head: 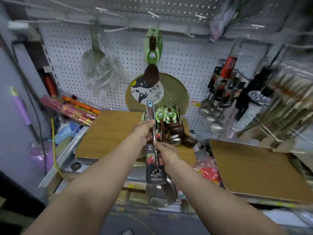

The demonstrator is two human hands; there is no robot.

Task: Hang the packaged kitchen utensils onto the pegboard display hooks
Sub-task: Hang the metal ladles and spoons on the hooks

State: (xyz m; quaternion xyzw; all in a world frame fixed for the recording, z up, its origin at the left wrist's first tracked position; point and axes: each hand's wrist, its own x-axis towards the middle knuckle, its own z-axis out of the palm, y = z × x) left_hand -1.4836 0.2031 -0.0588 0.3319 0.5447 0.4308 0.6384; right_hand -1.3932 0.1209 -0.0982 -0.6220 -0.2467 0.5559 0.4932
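Fingers [150, 123] of the left hand [143, 131] curl round the upper handle of a packaged steel spatula [155, 167], while the right hand [165, 152] pinches the handle lower down, just above its dark printed card. Both hands are clamped on this one utensil, held upright in front of the person with its blade hanging low between the forearms. The handle's top end, with its blue hanging eye [150, 104], points up toward the white pegboard [186, 65]; this two-handed hold likely steadies the long tool so the small eye can be aimed at a hook.

On the pegboard straight ahead, a dark wooden spoon on a green card [152, 53] already hangs from a hook. To the right, several slotted steel ladles [211, 116] hang in a cluster. To the left hangs a crumpled clear plastic bag [100, 68]. Bare white hooks [115, 29] stick out along the upper rows, and one of these seems the likely target.

Below, more green-carded wooden spoons [171, 124] lie heaped on a wooden worktop [110, 133], in front of a round wooden board [176, 94] leaning against the pegboard. Red packets of incense sticks [71, 107] lie at the left. The spatula is not yet on any hook.
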